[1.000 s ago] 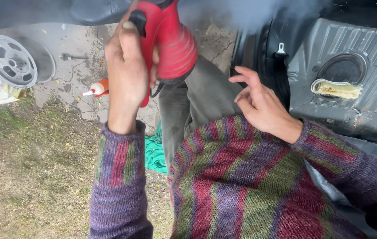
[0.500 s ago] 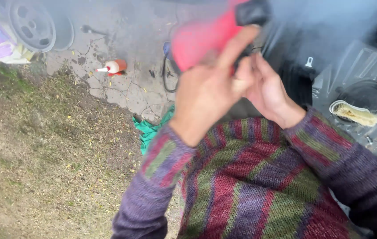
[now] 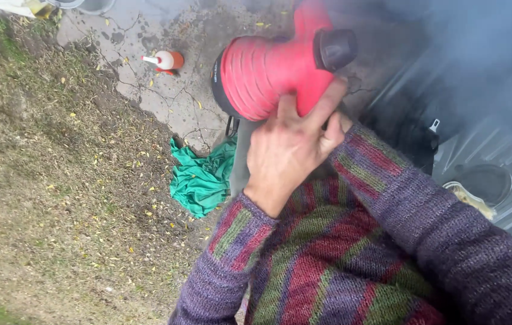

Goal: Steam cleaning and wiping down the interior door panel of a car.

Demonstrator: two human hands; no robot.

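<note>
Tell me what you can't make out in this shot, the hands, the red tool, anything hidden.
All in the head view:
- Right hand: hidden behind the left hand and the striped sleeve; its grip cannot be judged.
- Red tool: its top is cut off by the upper edge, and its working end is out of sight.
- Dark metal panel: veiled by grey haze at the upper right.
- Small orange bottle: too small to identify.

You're gripping a red ribbed power tool (image 3: 268, 75) — bulbous plastic body, black knob on its side — tilted above cracked concrete.
</note>
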